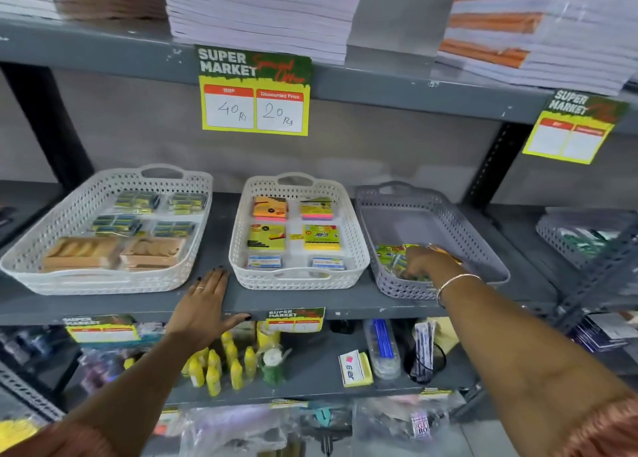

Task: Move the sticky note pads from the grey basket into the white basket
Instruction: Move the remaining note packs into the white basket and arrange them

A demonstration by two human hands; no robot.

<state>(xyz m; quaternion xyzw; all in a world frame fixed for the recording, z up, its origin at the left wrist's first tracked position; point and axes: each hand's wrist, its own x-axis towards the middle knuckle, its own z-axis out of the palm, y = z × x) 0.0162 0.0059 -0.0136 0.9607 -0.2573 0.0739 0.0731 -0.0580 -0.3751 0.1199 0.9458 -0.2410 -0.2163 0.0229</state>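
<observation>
Head view: right hand (423,261) reaches into grey basket (445,211), fingers curled onto wrapped pads (390,254) at its near corner; actual grip unclear. Left hand (203,304) lies flat, spread, on shelf (214,229). Pads look light, stiff, film-slick; best pinched by edges. White basket (355,246) adjacent.

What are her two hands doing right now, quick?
Left hand: open, flat on the shelf edge, holding nothing.
Right hand: down in the grey basket on the sticky note pads; grip cannot be told.
</observation>
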